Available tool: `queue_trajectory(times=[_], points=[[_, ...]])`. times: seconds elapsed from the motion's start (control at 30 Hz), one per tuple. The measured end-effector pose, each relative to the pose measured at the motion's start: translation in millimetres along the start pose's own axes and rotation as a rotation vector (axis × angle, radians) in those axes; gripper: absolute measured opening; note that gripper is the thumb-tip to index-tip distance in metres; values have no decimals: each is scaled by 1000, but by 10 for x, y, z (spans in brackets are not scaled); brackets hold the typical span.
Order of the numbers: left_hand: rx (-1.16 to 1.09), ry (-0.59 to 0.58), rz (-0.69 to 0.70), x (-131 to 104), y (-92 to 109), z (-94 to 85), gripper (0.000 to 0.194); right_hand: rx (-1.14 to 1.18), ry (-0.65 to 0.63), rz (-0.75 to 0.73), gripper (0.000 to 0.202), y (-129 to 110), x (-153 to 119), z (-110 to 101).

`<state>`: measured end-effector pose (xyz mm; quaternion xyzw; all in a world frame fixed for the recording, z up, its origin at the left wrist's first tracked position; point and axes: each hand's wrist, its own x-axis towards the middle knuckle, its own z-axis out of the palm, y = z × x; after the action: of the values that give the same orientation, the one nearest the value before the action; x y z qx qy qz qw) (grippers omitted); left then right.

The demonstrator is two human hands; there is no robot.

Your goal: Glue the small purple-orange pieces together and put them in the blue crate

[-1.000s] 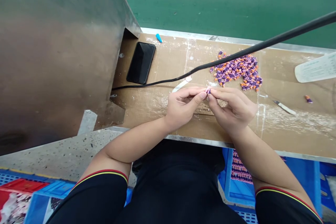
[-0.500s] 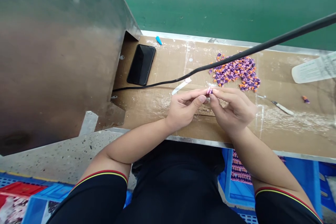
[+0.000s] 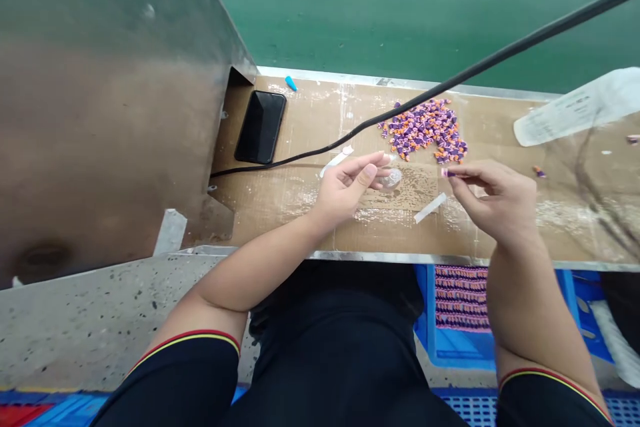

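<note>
Pinched between the thumb and fingers of my right hand is a small purple and pink piece, held over the right half of the bench. My left hand is open, its fingers stretched out and the thumb apart, with nothing visible in it. Just beyond those fingertips lies a clear round object on a speckled cardboard patch. Behind both hands is a heap of small purple, pink and orange pieces. A white strip lies between the hands.
A black cable crosses above the bench. To the left are a phone, a blue cap-like piece and a metal housing. A translucent container stands at right. Below, a blue crate holds rows of pieces.
My hands have parted. The right one has moved right with the small piece, and the left has let go of it and opened. The camera view has shifted slightly.
</note>
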<state>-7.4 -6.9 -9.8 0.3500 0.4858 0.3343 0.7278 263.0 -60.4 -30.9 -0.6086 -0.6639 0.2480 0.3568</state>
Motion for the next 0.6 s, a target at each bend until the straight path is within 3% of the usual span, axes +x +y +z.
queue_trajectory(times=[0.1,0.23,0.37,0.43,0.6], points=[[40,-4,21,0,-7,6,51,-149,-97,-83,12,197,-378,-199],[105,4,37,-5,-3,27,56,-281,-156,-122,16,314,-821,-201],[139,30,72,20,-11,11,60,-214,27,102,50,341,-1033,-155],[153,49,98,42,-28,-9,61,-132,76,203,47,328,-1078,-135],[189,86,125,83,-60,-35,58,-121,19,329,29,246,-1123,-48]])
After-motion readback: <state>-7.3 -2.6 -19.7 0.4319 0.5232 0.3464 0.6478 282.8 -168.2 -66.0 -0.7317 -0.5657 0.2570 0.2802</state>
